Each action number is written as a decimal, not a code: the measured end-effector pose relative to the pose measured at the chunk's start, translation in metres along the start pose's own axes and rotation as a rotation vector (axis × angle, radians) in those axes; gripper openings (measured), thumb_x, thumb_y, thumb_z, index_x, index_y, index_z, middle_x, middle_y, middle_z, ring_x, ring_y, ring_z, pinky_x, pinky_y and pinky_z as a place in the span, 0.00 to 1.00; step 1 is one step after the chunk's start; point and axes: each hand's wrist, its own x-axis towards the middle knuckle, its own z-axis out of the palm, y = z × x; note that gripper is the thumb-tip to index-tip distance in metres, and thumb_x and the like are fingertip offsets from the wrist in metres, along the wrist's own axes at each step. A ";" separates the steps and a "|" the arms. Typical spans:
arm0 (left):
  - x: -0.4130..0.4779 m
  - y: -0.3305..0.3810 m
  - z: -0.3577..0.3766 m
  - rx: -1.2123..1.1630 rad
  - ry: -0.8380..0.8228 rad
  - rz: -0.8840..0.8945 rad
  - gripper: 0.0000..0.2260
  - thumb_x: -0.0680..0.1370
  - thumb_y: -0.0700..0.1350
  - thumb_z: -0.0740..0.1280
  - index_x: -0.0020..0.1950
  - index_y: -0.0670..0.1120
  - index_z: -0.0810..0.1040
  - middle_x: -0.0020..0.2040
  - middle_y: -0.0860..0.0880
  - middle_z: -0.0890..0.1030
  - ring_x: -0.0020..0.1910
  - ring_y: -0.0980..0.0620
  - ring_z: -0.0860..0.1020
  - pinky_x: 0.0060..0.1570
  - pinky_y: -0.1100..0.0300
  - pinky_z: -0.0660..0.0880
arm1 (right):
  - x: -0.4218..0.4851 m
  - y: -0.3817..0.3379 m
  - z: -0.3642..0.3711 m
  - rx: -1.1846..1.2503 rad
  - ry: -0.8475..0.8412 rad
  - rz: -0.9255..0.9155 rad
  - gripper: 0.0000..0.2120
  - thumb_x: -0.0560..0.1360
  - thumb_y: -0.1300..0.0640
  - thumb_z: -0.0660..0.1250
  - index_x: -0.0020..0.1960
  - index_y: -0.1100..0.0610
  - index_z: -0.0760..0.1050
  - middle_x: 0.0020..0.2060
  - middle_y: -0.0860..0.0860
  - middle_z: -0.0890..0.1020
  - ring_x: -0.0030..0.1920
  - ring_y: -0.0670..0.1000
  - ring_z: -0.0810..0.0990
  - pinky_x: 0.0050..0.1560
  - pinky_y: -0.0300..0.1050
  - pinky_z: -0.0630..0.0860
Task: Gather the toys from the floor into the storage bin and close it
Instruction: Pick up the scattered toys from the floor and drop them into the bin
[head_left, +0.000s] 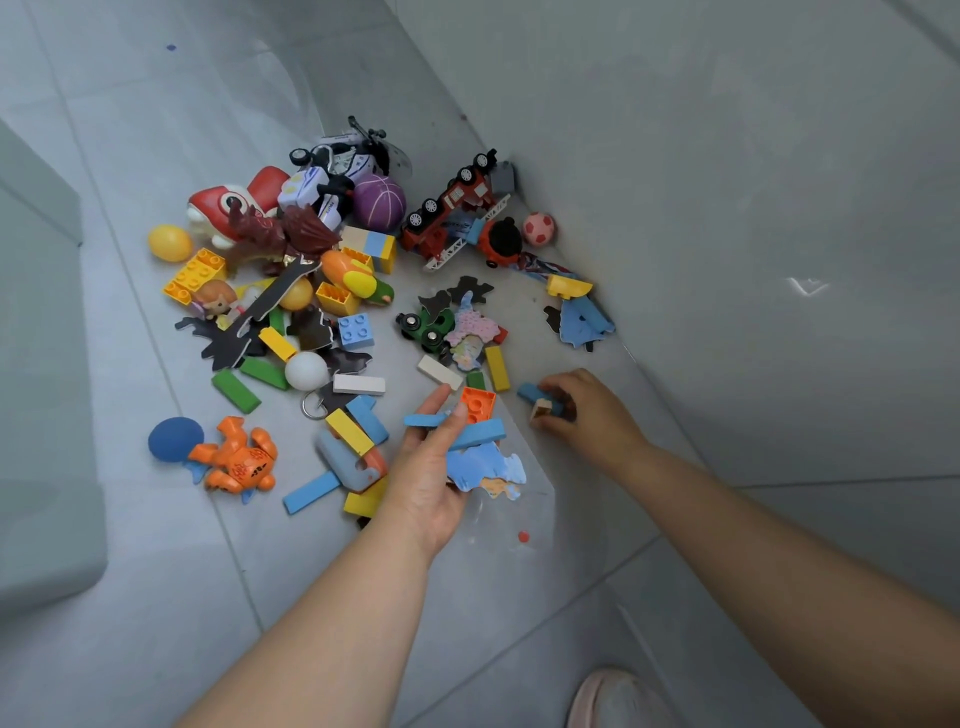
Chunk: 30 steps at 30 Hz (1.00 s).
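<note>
- Our left hand (434, 457) is spread palm-up like a tray, thumb pressed down on a stack: two flat blue wooden planks (475, 434), a small orange plastic studded brick (479, 404) and a pale blue cardboard puzzle piece (488, 470). We judge it serves as a carrier so that several bits go in one trip.
- Our right hand (582, 410) is curled low at the floor near the wall, fingers pinched around a blue wooden block (532, 392) and a small tan wooden block (541, 410).
- The rest of the toys lie scattered across the grey tiled floor (156, 597) in the corner: a red toy fire engine (454, 208), a purple ball (379, 201), an orange plastic crab (236, 457), yellow studded bricks (195, 273).
- A pale grey plastic shape (41, 415) at the left edge may be the storage bin; we cannot tell. Most of the gathering remains.
</note>
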 end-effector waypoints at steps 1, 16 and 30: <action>0.000 0.000 0.000 0.005 -0.001 0.000 0.15 0.78 0.40 0.63 0.64 0.53 0.73 0.51 0.48 0.81 0.45 0.51 0.81 0.45 0.55 0.77 | -0.001 0.001 0.002 0.001 0.008 0.006 0.18 0.71 0.56 0.71 0.59 0.58 0.74 0.54 0.55 0.75 0.54 0.53 0.73 0.52 0.39 0.68; -0.008 0.006 -0.006 -0.043 0.064 -0.020 0.24 0.77 0.36 0.63 0.70 0.56 0.68 0.51 0.50 0.80 0.45 0.51 0.79 0.43 0.54 0.76 | 0.025 -0.053 0.015 0.507 0.143 0.143 0.13 0.70 0.58 0.72 0.53 0.58 0.74 0.41 0.45 0.74 0.39 0.40 0.72 0.36 0.27 0.68; -0.016 0.022 -0.023 -0.041 0.097 -0.002 0.22 0.77 0.35 0.63 0.65 0.57 0.70 0.49 0.51 0.81 0.45 0.51 0.79 0.46 0.54 0.75 | 0.030 -0.074 0.041 -0.226 0.151 0.074 0.33 0.72 0.45 0.66 0.69 0.60 0.57 0.65 0.58 0.66 0.63 0.59 0.65 0.55 0.52 0.69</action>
